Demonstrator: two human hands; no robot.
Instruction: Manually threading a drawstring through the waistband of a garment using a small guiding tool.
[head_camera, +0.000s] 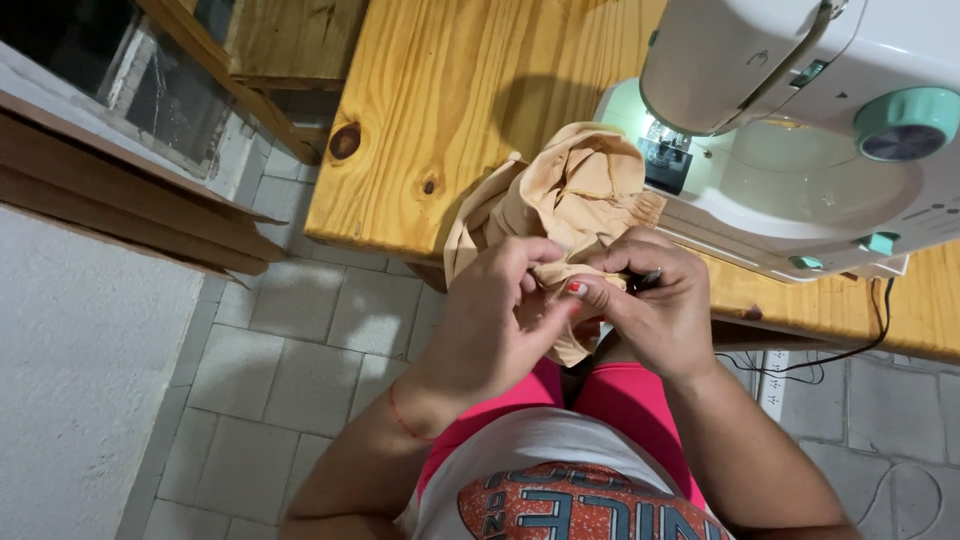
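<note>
Both hands' fingers (545, 285) pinch beige fabric (560, 195) past table edge (370, 235)

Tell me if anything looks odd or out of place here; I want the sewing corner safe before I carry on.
Nothing is spilled or broken. The tan fabric is bunched and hangs over the wooden table edge, pinched by the left hand and right hand. A black cord dangles below the sewing machine.

Left hand (500, 320) and right hand (655, 300) pinch beige fabric (560, 195) beside sewing machine (800, 130).
</note>
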